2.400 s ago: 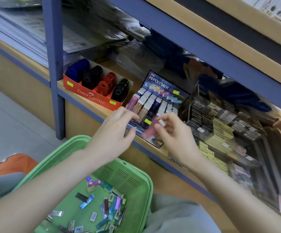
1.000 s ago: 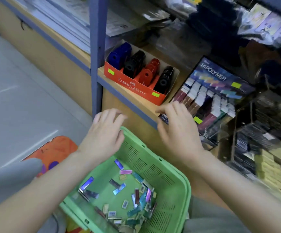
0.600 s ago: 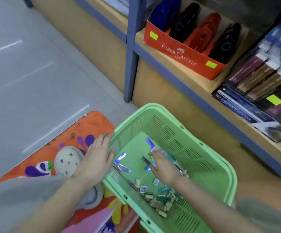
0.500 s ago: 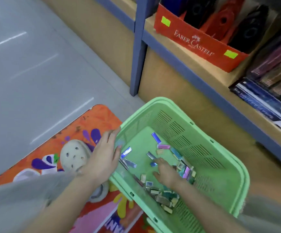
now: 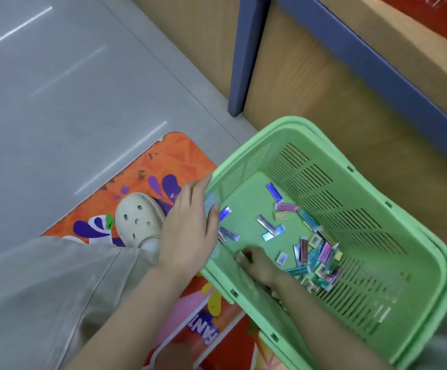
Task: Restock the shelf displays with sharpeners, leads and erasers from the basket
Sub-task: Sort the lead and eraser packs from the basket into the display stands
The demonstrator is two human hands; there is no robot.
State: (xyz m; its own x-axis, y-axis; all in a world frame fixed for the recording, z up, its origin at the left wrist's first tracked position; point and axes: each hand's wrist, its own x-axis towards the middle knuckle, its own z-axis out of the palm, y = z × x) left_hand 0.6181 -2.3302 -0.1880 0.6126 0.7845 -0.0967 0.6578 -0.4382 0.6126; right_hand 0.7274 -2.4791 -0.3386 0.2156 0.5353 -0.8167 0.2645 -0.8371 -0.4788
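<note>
Grey shop flooring is filling the 10 o'clock side, with an orange mat (image 5: 163,161) lying beside a green basket (image 5: 294,123) at 4 o'clock. The left hand (image 5: 190,231) is resting straight-fingered on the basket's 9 o'clock rim, gripping nothing. The right hand (image 5: 257,265) is reaching inside, fingers curled down; whether it is holding anything is unclear. Lead cases (image 5: 316,257) are lying scattered, pointing every way; one blue case (image 5: 273,192) is running 11 to 5 o'clock.
</note>
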